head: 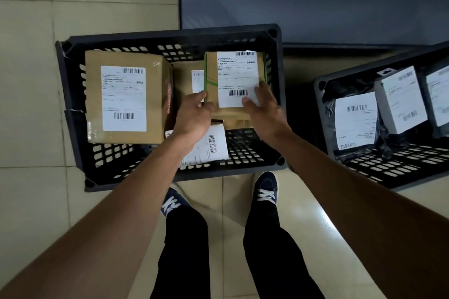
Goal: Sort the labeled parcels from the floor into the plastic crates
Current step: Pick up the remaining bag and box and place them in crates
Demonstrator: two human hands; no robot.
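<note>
head view: both hands hold a small box (234, 79) over the right half of the left crate (73, 109). the left hand (194, 114) pinches its near-left corner, fingers curled on the edge; the right hand (263, 107) presses flattish fingers on the label at the near-right corner. the box sits on other parcels, beside a big box (126, 97), with a white parcel (209, 145) below it. a second crate (325, 114) at right holds dark bags. to finish well, lower it level, label up, and let go only once it rests flat, not tipping off the stack beneath.
</note>
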